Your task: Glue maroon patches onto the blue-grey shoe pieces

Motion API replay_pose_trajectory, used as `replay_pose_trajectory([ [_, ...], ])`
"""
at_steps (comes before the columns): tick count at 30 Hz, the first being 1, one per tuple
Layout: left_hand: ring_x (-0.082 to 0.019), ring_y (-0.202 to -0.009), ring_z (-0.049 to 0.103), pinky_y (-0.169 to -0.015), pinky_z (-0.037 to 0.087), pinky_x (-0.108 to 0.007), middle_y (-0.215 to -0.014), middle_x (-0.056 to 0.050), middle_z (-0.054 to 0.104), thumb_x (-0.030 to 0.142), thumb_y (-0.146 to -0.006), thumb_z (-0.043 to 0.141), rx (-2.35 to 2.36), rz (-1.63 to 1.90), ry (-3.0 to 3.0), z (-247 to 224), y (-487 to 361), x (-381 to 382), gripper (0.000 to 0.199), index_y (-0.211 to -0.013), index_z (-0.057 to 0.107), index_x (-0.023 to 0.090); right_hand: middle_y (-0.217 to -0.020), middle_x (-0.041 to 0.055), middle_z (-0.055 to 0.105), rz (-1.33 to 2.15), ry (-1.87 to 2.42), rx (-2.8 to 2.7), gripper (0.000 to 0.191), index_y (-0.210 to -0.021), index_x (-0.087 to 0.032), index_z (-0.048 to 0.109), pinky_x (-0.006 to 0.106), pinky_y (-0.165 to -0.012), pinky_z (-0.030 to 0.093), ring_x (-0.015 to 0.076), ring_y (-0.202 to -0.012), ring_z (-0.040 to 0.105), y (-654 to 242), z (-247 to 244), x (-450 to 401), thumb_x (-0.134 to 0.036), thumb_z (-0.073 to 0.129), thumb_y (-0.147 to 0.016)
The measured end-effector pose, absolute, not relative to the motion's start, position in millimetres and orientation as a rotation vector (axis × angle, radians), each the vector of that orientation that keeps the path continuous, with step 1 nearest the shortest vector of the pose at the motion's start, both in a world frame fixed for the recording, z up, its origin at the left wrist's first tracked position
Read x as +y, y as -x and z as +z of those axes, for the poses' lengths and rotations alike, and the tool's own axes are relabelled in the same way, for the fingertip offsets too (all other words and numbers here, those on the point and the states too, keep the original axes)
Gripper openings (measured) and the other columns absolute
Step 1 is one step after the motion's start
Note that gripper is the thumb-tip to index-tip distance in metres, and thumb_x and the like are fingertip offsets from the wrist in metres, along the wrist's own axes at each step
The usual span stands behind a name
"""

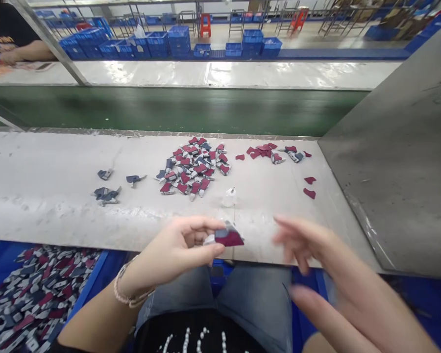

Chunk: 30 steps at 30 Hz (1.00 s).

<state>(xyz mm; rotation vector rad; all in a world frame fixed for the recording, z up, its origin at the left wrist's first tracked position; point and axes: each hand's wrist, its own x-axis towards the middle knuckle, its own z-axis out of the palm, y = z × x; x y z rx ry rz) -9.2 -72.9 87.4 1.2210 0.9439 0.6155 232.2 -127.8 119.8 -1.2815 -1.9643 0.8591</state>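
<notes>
Between the thumb and fingers of my left hand [183, 250] is a small grey plastic part with a dark red face [230, 238], held over the table's front edge. My right hand [312, 255] hangs to the right of it, blurred, fingers apart and nothing visible in them. Beyond the hands lies a heap of similar grey and dark red parts [194, 166]. Loose flat dark red pieces [262, 150] lie right of the heap, with two more red pieces [309, 193] nearer the metal wall. A small clear-and-white object [229, 197] stands just past my left fingertips.
Several dark grey parts [106, 195] lie at the left of the white table [51, 157]. A blue crate [95, 289] full of parts is at lower left. A metal panel [400, 157] bounds the right. Behind runs a green conveyor belt [206, 110]; a person [18, 44] sits far left.
</notes>
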Motion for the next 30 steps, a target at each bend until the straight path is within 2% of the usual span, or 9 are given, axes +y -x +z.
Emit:
replay_pose_trajectory([
  [2,-0.012,-0.07,0.064,-0.064,0.053,-0.022,-0.086,-0.003,0.071,0.019,-0.085,0.067,0.963,0.62,-1.548,97,3,-83,0.021,-0.106,0.069,0.022,-0.112,0.0076,0.061,0.901,1.342,-1.937,0.048,-0.143,-0.028,0.041,0.037,-0.081,0.053,0.0215,-0.09,0.061,-226,118,-120,-0.037,0.054,-0.098],
  [6,-0.008,-0.063,0.057,-0.062,0.049,-0.019,-0.075,0.002,0.064,0.015,-0.085,0.067,0.888,0.718,-1.878,107,-3,-96,0.017,-0.101,0.068,0.021,-0.1,-0.0003,0.067,1.312,1.17,-1.846,0.02,-0.116,-0.028,0.062,0.027,-0.08,0.051,0.014,-0.088,0.064,-213,105,-113,-0.023,0.052,-0.1],
  [8,-0.008,-0.064,0.058,-0.062,0.049,-0.018,-0.073,0.003,0.063,0.016,-0.085,0.069,0.875,0.735,-1.848,108,-4,-100,0.015,-0.099,0.068,0.021,-0.095,-0.0015,0.068,1.438,1.106,-1.734,0.017,-0.109,-0.026,0.063,0.025,-0.078,0.052,0.0122,-0.087,0.065,-211,99,-117,-0.021,0.05,-0.101],
  [11,-0.009,-0.072,0.062,-0.068,0.052,-0.019,-0.081,0.001,0.066,0.016,-0.087,0.067,0.855,0.783,-1.738,105,-5,-104,0.016,-0.102,0.067,0.022,-0.096,0.0008,0.066,1.487,1.056,-1.676,0.013,-0.109,-0.023,0.061,0.028,-0.081,0.052,0.0142,-0.088,0.063,-212,93,-125,-0.024,0.053,-0.099],
  [16,-0.014,-0.079,0.062,-0.075,0.054,-0.025,-0.086,-0.001,0.062,0.013,-0.079,0.075,0.781,0.901,-1.715,98,-7,-111,0.033,-0.109,0.066,0.024,-0.111,0.0048,0.065,1.505,0.934,-1.711,0.018,-0.113,-0.023,0.059,0.033,-0.09,0.052,0.0176,-0.101,0.062,-211,94,-132,-0.016,0.055,-0.096],
  [24,-0.01,-0.086,0.063,-0.078,0.053,-0.018,-0.096,-0.001,0.064,0.01,-0.082,0.072,0.865,0.915,-1.838,98,-6,-114,0.026,-0.104,0.068,0.023,-0.116,0.0016,0.066,1.273,1.148,-1.815,0.03,-0.111,-0.026,0.061,0.028,-0.09,0.05,0.0159,-0.105,0.062,-207,102,-136,-0.006,0.058,-0.089],
  [30,-0.013,-0.091,0.066,-0.083,0.056,-0.023,-0.097,-0.001,0.069,0.007,-0.081,0.071,0.835,0.936,-1.842,95,-6,-117,0.025,-0.099,0.066,0.023,-0.11,0.0,0.068,1.24,1.197,-1.801,0.037,-0.104,-0.025,0.063,0.028,-0.089,0.049,0.0155,-0.101,0.063,-205,100,-137,0.002,0.061,-0.079],
])
